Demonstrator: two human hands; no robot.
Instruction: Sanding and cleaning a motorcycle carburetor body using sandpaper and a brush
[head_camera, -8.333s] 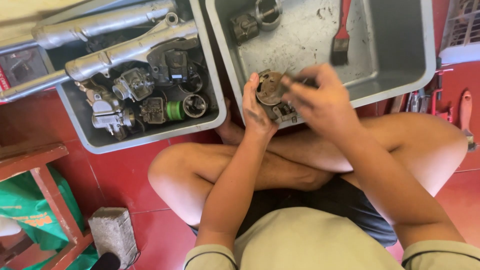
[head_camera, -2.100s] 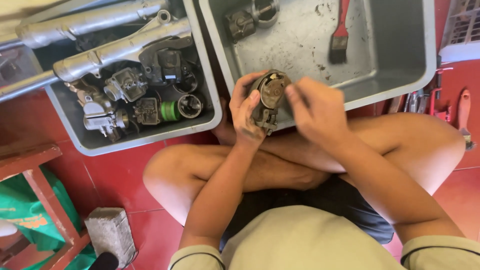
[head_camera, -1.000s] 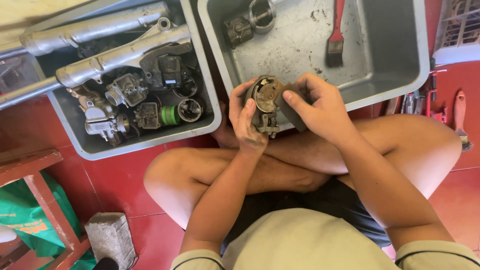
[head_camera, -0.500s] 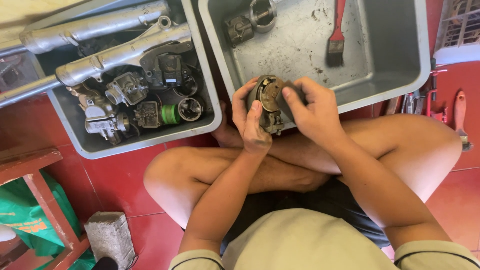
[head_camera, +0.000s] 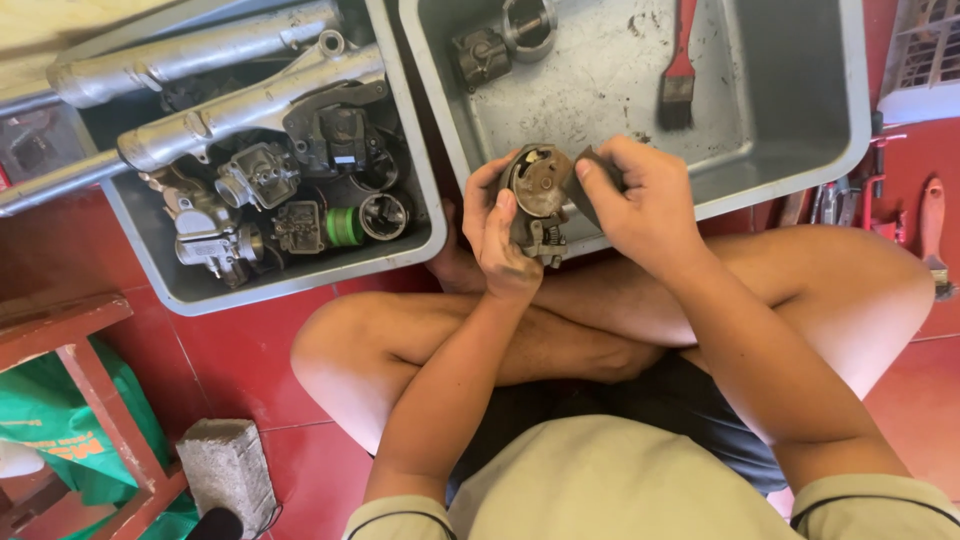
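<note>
Head view, person: seated cross-legged on a red tiled floor (head_camera: 230, 360), both bare forearms reaching forward over the knees.
Left hand (head_camera: 497, 240): fingers curled shut around the grimy grey metal carburettor body (head_camera: 536, 200), thumb lying up along its near side, fingertips smudged dark.
Right hand (head_camera: 645, 205): closed in a pinch on a small dark flat piece (head_camera: 588, 185), pressed against the right side of the carburettor's round face; what kind of piece it is cannot be told.
Carburettor position: held upright between the two hands, above the crossed shins and in front of the near rim of the right tray.
Right tray: a grey plastic rectangular tray (head_camera: 800, 140), bare and stained inside for the most part.
In the right tray: a red-handled paintbrush (head_camera: 680, 70) lying toward the far side; a dark metal part (head_camera: 480, 55) and a round silver ring-shaped part (head_camera: 528, 22) side by side in the far left corner.
Left tray: a second grey plastic tray (head_camera: 300, 280), crowded.
In the left tray: two long silver metal tubes (head_camera: 230, 105) laid slantwise across the top, several small metal engine parts (head_camera: 255, 180) beneath them, and a green cylindrical piece (head_camera: 343, 226) near the front.
Left edge: a red wooden stool frame (head_camera: 90, 400) over green cloth (head_camera: 40, 440), with a grey concrete block (head_camera: 228, 472) just beside it.
Right edge: red-handled hand tools (head_camera: 932, 230) lying on the floor.
</note>
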